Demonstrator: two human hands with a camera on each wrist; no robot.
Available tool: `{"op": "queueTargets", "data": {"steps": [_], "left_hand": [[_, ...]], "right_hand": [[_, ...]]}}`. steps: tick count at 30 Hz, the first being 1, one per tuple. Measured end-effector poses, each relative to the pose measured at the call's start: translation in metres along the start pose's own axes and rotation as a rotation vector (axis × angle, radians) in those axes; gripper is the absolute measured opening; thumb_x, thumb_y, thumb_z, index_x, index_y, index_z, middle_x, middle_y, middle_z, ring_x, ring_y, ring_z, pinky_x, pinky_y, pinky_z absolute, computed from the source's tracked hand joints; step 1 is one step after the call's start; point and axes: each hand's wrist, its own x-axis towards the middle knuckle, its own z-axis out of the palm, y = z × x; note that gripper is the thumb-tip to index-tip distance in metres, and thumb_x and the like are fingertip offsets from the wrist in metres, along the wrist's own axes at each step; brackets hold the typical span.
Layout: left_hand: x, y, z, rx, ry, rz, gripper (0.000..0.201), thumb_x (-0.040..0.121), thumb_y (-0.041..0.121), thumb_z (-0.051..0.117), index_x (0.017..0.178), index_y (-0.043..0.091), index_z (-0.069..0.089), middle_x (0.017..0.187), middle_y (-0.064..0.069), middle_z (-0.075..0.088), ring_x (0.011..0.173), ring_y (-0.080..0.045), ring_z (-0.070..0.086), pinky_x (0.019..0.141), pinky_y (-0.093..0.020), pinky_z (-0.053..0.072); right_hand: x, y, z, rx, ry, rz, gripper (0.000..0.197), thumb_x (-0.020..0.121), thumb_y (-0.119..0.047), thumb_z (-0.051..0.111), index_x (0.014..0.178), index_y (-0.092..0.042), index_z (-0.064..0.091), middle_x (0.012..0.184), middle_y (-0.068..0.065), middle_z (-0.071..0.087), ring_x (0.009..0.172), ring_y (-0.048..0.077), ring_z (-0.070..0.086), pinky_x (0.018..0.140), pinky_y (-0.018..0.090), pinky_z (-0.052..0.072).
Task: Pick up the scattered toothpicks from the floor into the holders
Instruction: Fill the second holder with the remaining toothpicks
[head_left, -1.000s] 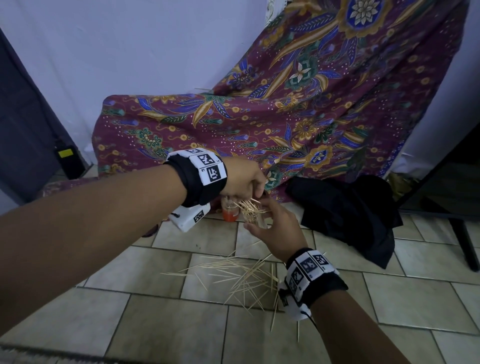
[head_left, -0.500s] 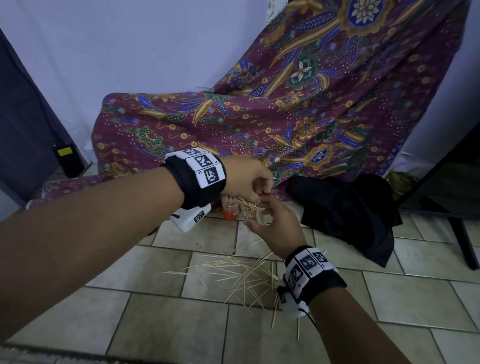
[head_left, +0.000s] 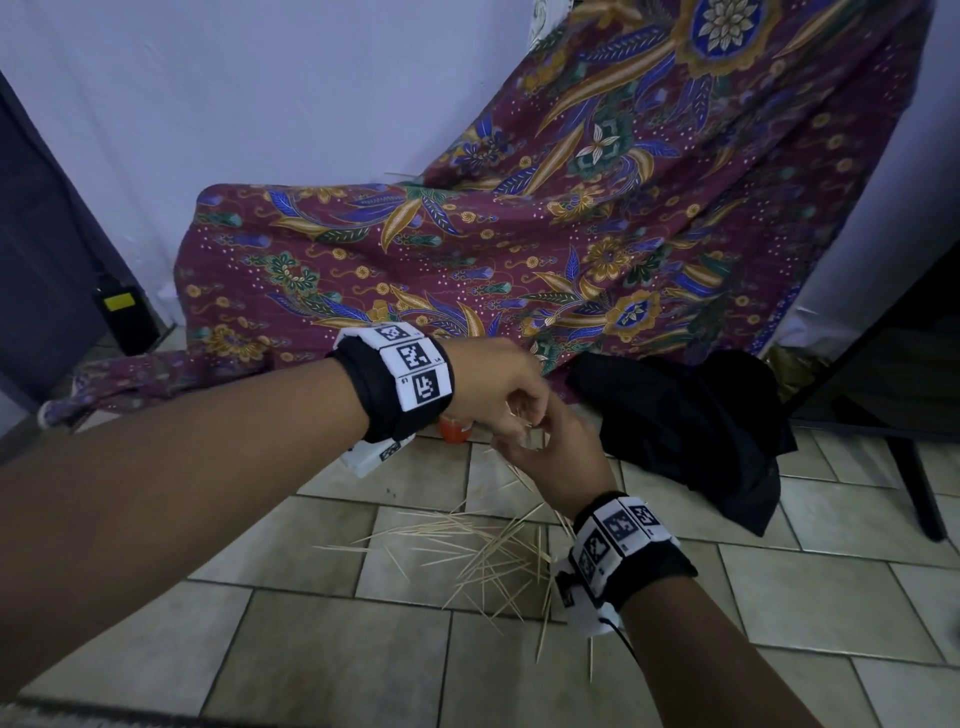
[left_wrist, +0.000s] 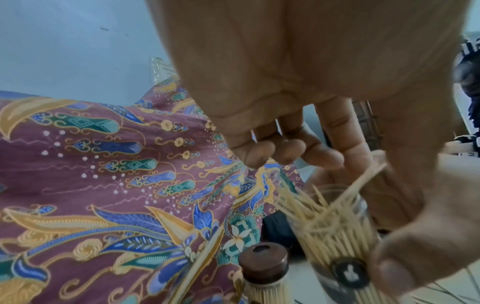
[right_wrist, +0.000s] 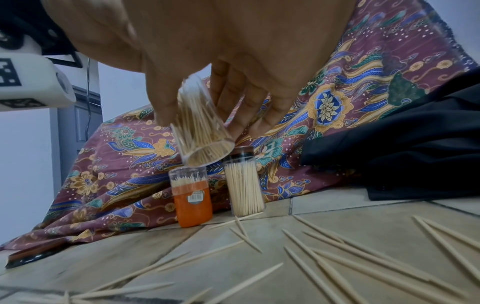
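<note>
My right hand (head_left: 558, 452) grips a clear holder (right_wrist: 202, 131) packed with toothpicks and holds it tilted above the floor. My left hand (head_left: 498, 395) hovers over its mouth with the fingers (left_wrist: 272, 151) curled. The tips of loose toothpicks (left_wrist: 363, 181) sticking out of the holder (left_wrist: 337, 230) reach up between its thumb and forefinger. An orange holder (right_wrist: 193, 202) and a clear holder with a dark lid (right_wrist: 244, 185) stand on the tiles below, both filled. Several scattered toothpicks (head_left: 483, 561) lie on the floor under my right wrist.
A purple patterned cloth (head_left: 519, 249) hangs right behind the holders. A black cloth (head_left: 691, 421) lies to the right, with a dark furniture leg (head_left: 919, 493) beyond it. A flat dark piece (right_wrist: 33, 255) lies on the tiles at the left.
My left hand has come down onto the holder's mouth. The fan of toothpicks that stuck out between the two hands is now mostly covered by them. The right hand has barely shifted.
</note>
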Motion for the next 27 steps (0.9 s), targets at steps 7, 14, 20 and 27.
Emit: {"op": "queueTargets", "data": {"steps": [7, 14, 20, 27], "left_hand": [[-0.007, -0.013, -0.004, -0.165, 0.201, -0.117, 0.008, 0.089, 0.029, 0.067, 0.093, 0.022, 0.071, 0.075, 0.019, 0.064, 0.068, 0.011, 0.056, 0.059, -0.004, 0.038], [-0.015, -0.023, 0.012, -0.278, 0.267, -0.170, 0.015, 0.086, 0.031, 0.071, 0.098, 0.026, 0.077, 0.091, 0.011, 0.056, 0.076, 0.006, 0.048, 0.069, -0.016, 0.038], [-0.028, -0.029, 0.004, -0.254, 0.366, -0.178, 0.026, 0.091, 0.039, 0.061, 0.117, 0.034, 0.065, 0.116, 0.008, 0.050, 0.099, -0.012, 0.054, 0.088, -0.032, 0.045], [-0.040, -0.016, 0.029, -0.080, -0.005, -0.177, 0.076, 0.097, 0.058, 0.031, 0.153, 0.031, -0.011, 0.159, 0.016, -0.007, 0.144, 0.000, 0.004, 0.115, -0.026, 0.009]], "right_hand": [[-0.002, -0.001, -0.006, -0.034, 0.001, 0.041, 0.044, 0.076, -0.040, 0.080, 0.112, -0.029, 0.057, 0.106, -0.010, 0.066, 0.098, 0.009, 0.060, 0.084, 0.034, 0.051], [-0.003, -0.004, -0.010, 0.026, 0.025, 0.078, 0.043, 0.075, -0.029, 0.082, 0.110, -0.031, 0.056, 0.106, -0.012, 0.068, 0.097, 0.003, 0.062, 0.085, 0.031, 0.052], [0.000, -0.008, -0.010, 0.060, 0.041, 0.100, 0.044, 0.075, -0.030, 0.083, 0.110, -0.033, 0.056, 0.105, -0.014, 0.068, 0.099, 0.004, 0.062, 0.088, 0.031, 0.052], [0.002, -0.005, -0.009, 0.036, 0.066, 0.074, 0.045, 0.074, -0.037, 0.081, 0.112, -0.032, 0.056, 0.104, -0.013, 0.067, 0.101, 0.010, 0.062, 0.088, 0.041, 0.053]]}}
